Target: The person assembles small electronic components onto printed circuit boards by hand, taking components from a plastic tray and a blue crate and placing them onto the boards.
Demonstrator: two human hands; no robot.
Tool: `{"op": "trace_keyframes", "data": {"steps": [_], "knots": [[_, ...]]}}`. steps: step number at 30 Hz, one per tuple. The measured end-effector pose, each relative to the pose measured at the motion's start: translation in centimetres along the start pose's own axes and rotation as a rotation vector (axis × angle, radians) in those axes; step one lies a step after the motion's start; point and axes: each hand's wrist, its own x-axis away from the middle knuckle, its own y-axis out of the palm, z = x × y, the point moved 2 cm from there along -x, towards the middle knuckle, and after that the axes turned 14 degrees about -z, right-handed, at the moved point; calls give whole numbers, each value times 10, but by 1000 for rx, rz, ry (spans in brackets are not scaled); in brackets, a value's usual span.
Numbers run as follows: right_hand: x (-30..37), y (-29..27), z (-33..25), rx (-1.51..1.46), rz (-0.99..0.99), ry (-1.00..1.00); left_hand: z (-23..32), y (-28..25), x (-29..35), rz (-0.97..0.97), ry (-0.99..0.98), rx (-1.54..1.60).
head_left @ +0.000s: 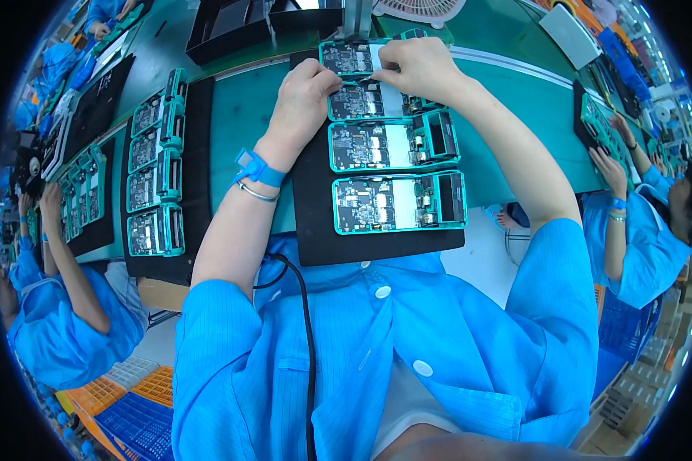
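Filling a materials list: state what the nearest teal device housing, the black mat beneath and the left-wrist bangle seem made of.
Teal device housing: likely smooth molded plastic, from uniform color and rounded corners.
Black mat: matte, perhaps foam or rubber; its dull surface leaves that open.
Bangle: probably polished metal, from silvery highlights.

Left grip (304, 96) and right grip (421, 69) touch green-cased boards (355, 101).

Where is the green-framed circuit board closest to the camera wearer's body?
In the head view, that circuit board lies just right of centre, on the middle black mat near its front edge, directly below the next green-framed board.
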Motion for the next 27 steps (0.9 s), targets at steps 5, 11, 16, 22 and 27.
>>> {"op": "trace_keyframes", "data": {"steps": [5,11,16,22,27], "knots": [[-3,1,-3,29,-72,12,3,-2,0,-30,20,-43],[-2,-4,-8,32,-81,22,3,-2,0,-33,5,-52],[-3,-4,-9,76,-119,17,4,-3,-1,-33,7,-40],[-2,-2,-9,94,-99,24,2,-1,0,-27,3,-37],[-2,-3,-11,95,-108,21,2,0,0,-25,10,-43]]}}
